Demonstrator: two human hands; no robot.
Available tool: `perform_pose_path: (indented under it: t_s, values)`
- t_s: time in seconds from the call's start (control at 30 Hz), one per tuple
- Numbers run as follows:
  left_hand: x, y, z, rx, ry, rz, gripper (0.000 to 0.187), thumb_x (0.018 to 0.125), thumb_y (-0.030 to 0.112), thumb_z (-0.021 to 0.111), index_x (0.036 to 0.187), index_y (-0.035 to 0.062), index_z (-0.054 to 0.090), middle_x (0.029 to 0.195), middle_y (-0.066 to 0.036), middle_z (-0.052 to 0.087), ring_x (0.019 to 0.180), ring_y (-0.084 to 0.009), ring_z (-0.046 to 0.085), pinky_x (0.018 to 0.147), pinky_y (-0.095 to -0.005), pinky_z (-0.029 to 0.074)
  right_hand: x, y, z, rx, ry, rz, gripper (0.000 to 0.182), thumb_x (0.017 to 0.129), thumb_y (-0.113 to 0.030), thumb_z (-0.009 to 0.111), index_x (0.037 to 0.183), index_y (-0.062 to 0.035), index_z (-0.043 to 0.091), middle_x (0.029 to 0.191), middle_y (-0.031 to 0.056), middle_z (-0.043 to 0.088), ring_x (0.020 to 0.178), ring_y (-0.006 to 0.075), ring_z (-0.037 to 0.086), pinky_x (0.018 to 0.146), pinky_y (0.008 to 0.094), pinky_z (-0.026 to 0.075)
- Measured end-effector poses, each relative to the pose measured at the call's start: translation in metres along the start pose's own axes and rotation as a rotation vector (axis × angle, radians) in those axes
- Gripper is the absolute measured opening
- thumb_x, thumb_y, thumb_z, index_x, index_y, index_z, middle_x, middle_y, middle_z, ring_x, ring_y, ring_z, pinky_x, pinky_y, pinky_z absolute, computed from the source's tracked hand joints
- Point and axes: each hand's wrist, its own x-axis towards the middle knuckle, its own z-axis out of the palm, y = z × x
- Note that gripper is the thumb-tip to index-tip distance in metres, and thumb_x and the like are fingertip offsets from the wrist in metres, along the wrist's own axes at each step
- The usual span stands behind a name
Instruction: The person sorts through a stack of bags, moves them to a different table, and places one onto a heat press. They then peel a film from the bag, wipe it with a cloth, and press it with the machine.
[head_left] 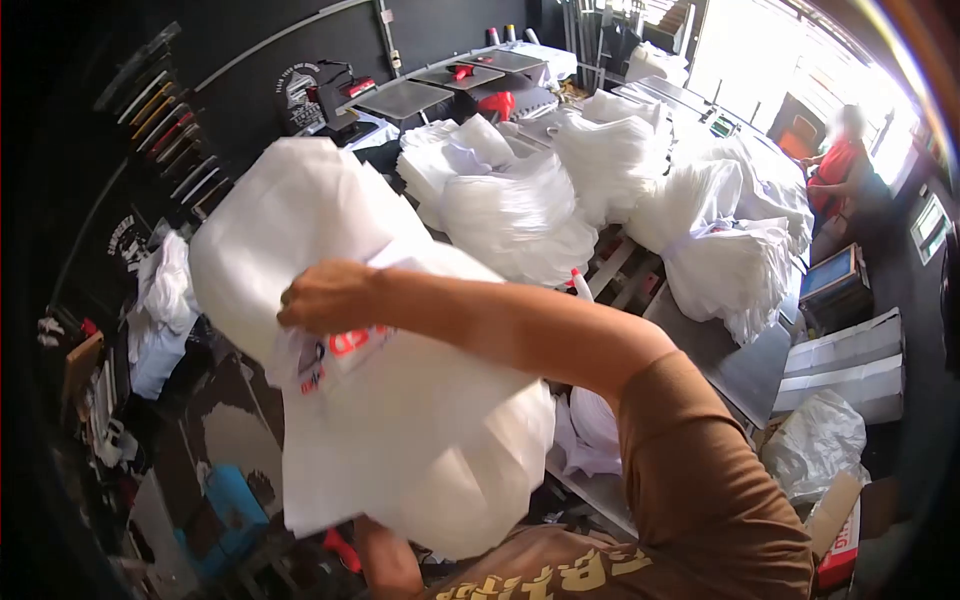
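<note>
A large white cloth bundle [400,450] with red and blue print fills the middle left of the head view, held up in front of my body. My right hand [325,297] is closed on its gathered middle, the arm reaching across from the right. My left forearm comes up from the bottom edge beneath the bundle; the cloth hides the left hand. Beyond them stand tied stacks of white cloth [515,210], and another tied bundle [735,250] lies at the right of these.
A person in red [832,175] is at the far right. Flat metal platens [405,98] line the back wall. White boxes [845,365] and a clear plastic bag [818,445] lie at the right. A blue object [235,510] is at the lower left.
</note>
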Motion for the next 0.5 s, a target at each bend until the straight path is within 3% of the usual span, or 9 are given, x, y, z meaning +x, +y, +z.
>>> perform_pose_path:
  t_s: [0.07,0.13,0.2,0.23,0.27,0.37,0.43,0.47,0.5]
  values:
    - [0.14,0.013,0.007,-0.218,-0.116,0.072,0.064,0.103,0.046,0.041,0.15,0.0024,0.038,0.141,-0.019,0.052,0.127,-0.0328,0.054,0.103,-0.0466,0.049,-0.01,0.052,0.005,-0.069,-0.213,0.235,0.016,0.08,-0.019,0.069,0.092,-0.0088,0.068,0.101,0.0097,0.068,0.093,0.0299,0.069,0.076,0.0432,0.056]
    - [0.256,0.018,0.035,-0.477,-0.188,0.042,0.065,0.103,0.047,0.041,0.15,0.0023,0.037,0.142,-0.019,0.052,0.128,-0.0329,0.054,0.104,-0.0468,0.049,-0.049,0.09,0.022,-0.004,-0.32,0.605,0.034,0.085,-0.034,0.069,0.113,-0.0158,0.069,0.132,0.0109,0.059,0.121,0.0332,0.059,0.1,0.0514,0.047]
    - [0.335,0.01,0.063,-0.649,-0.214,0.006,0.065,0.103,0.047,0.04,0.15,0.0022,0.037,0.142,-0.019,0.052,0.128,-0.0331,0.054,0.104,-0.0471,0.049,-0.1,0.096,0.016,-0.206,-0.646,0.941,0.054,0.088,-0.051,0.065,0.136,-0.0248,0.061,0.156,0.0123,0.038,0.143,0.0404,0.035,0.116,0.0628,0.022]
    - [0.36,0.002,0.071,-0.716,-0.222,-0.015,0.065,0.103,0.048,0.04,0.15,0.0022,0.037,0.142,-0.019,0.052,0.128,-0.0332,0.054,0.104,-0.0472,0.049,-0.149,0.109,0.048,-0.249,-0.525,0.976,0.06,0.089,-0.054,0.063,0.141,-0.0255,0.057,0.159,0.0131,0.033,0.146,0.0428,0.028,0.116,0.0659,0.014]
    - [0.377,-0.006,0.074,-0.762,-0.228,-0.024,0.066,0.103,0.048,0.04,0.15,0.0021,0.037,0.142,-0.019,0.051,0.128,-0.0333,0.054,0.104,-0.0473,0.048,-0.189,0.121,0.079,-0.296,-0.406,0.997,0.065,0.089,-0.057,0.061,0.146,-0.0262,0.053,0.163,0.0139,0.027,0.149,0.0452,0.02,0.117,0.069,0.006]
    - [0.392,-0.037,0.064,-0.873,-0.243,-0.029,0.066,0.103,0.048,0.039,0.15,0.002,0.037,0.143,-0.019,0.051,0.129,-0.0335,0.054,0.105,-0.0476,0.048,-0.178,0.106,0.087,-0.425,-0.418,1.067,0.064,0.089,-0.055,0.062,0.144,-0.0237,0.054,0.159,0.0157,0.033,0.15,0.0439,0.017,0.118,0.0684,0.008]
    - [0.391,-0.068,0.042,-0.972,-0.253,-0.008,0.067,0.103,0.049,0.039,0.15,0.0019,0.037,0.143,-0.019,0.051,0.129,-0.0337,0.053,0.105,-0.0478,0.048,-0.173,0.101,0.083,-0.328,-0.438,1.083,0.065,0.088,-0.055,0.064,0.144,-0.0229,0.054,0.158,0.0162,0.034,0.15,0.0441,0.017,0.117,0.0695,0.008]
    - [0.383,-0.048,0.036,-0.974,-0.263,-0.006,0.067,0.103,0.049,0.039,0.15,0.0019,0.037,0.143,-0.019,0.051,0.129,-0.0337,0.053,0.105,-0.0478,0.048,-0.169,0.107,0.074,-0.262,-0.446,1.092,0.066,0.087,-0.054,0.065,0.144,-0.0222,0.054,0.157,0.0168,0.035,0.15,0.0444,0.017,0.116,0.0706,0.007]
    - [0.356,-0.009,0.021,-0.344,-0.311,0.359,0.066,0.101,0.044,0.05,0.149,0.0016,0.038,0.144,-0.017,0.051,0.129,-0.0299,0.053,0.105,-0.0451,0.048,-0.165,0.115,0.064,-0.157,-0.531,1.14,0.07,0.084,-0.055,0.068,0.144,-0.0221,0.054,0.154,0.0184,0.037,0.149,0.0458,0.016,0.117,0.0707,0.009]
